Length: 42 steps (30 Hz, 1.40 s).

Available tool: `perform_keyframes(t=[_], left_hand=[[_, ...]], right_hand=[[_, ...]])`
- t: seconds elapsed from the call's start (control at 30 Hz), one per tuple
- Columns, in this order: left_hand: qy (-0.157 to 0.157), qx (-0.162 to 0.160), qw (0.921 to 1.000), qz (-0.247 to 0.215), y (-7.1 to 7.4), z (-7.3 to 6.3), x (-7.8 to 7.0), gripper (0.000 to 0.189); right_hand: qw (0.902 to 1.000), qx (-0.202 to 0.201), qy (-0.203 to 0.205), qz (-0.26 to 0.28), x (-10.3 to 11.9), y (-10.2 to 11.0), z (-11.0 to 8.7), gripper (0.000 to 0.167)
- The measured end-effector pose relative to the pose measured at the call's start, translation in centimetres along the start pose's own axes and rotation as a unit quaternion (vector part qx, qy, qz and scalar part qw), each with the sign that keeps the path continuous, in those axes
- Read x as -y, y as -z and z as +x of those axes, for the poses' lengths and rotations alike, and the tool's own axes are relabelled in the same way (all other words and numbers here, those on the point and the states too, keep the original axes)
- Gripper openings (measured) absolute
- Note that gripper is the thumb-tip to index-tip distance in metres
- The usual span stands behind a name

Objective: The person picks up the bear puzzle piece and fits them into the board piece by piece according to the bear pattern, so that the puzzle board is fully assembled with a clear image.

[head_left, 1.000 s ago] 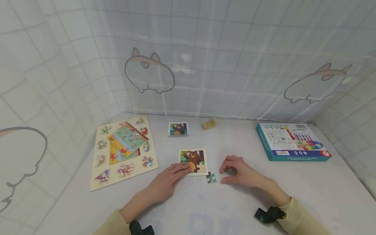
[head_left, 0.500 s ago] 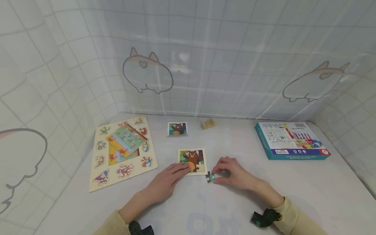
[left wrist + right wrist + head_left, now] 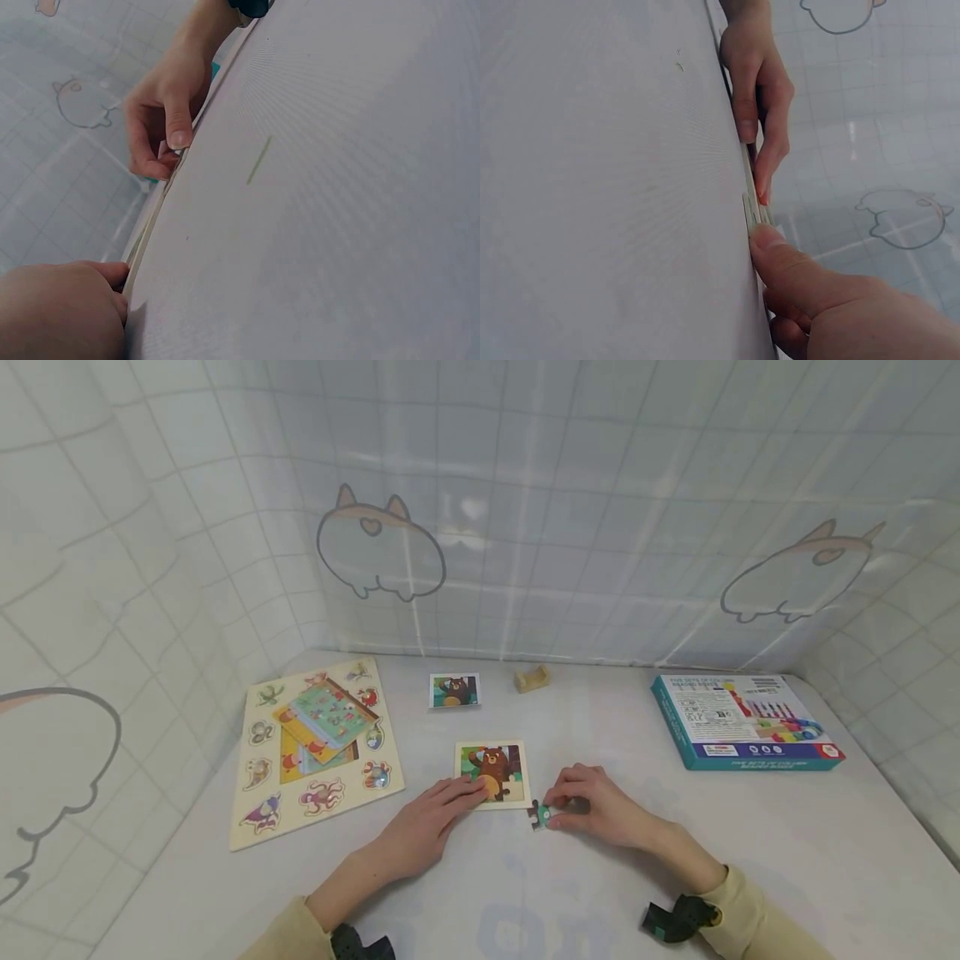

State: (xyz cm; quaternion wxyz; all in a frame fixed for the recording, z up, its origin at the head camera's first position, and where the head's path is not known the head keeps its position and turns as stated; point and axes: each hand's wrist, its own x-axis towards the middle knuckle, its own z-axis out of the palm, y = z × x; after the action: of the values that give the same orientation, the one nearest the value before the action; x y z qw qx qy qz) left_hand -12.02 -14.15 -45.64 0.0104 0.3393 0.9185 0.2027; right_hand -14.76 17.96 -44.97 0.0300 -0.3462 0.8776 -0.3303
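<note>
A small square bear puzzle (image 3: 491, 756) in a pale wooden frame lies mid-table, with a bare wooden gap at its lower right. My left hand (image 3: 420, 828) rests on its lower left part, fingers stretched over the picture. At the frame's lower right corner, a green and brown jigsaw piece (image 3: 537, 815) is pinched between the thumb and fingers of my right hand (image 3: 603, 806). The right wrist view shows the right thumb (image 3: 769, 238) against the piece's edge, low over the table. From the left wrist camera, the right hand (image 3: 169, 112) is seen beside the thin frame edge.
A large wooden sea-animal board (image 3: 322, 806) with cards on it lies at the left. Behind the puzzle are a bear picture card (image 3: 454, 690) and a small wooden holder (image 3: 532, 678). A teal-edged toy box (image 3: 750, 722) lies at the right, and a tiled-pattern wall covering (image 3: 525, 527) rises behind.
My right hand has moved left to the loose jigsaw piece and taken its right edge between thumb and fingers. The left hand has stayed on the puzzle.
</note>
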Motion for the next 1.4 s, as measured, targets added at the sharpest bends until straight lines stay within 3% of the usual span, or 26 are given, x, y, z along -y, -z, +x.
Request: perform_keyframes(t=[0.57,0.77,0.9,1.2,1.4], left_hand=[[0.006,0.005,1.0000,0.003,0.0,-0.1,0.1,0.047],[0.004,0.006,0.9999,0.007,-0.3,0.0,0.1,0.047],[0.003,0.003,0.9999,0.009,-0.1,0.0,0.0,0.046],[0.008,0.003,0.9999,0.007,0.1,-0.1,0.1,0.045],[0.005,0.005,1.0000,0.007,-0.1,0.0,0.2,0.046]], right_hand=[[0.9999,0.009,-0.006,0.006,0.4,0.3,0.1,0.019],[0.9997,-0.015,0.019,-0.003,0.6,1.2,0.1,0.020],[0.9984,-0.036,0.044,-0.006,0.9,1.3,0.8,0.019],[0.9964,-0.059,0.060,0.002,2.1,0.8,3.5,0.021],[0.9955,-0.056,0.076,-0.010,2.4,0.6,4.3,0.021]])
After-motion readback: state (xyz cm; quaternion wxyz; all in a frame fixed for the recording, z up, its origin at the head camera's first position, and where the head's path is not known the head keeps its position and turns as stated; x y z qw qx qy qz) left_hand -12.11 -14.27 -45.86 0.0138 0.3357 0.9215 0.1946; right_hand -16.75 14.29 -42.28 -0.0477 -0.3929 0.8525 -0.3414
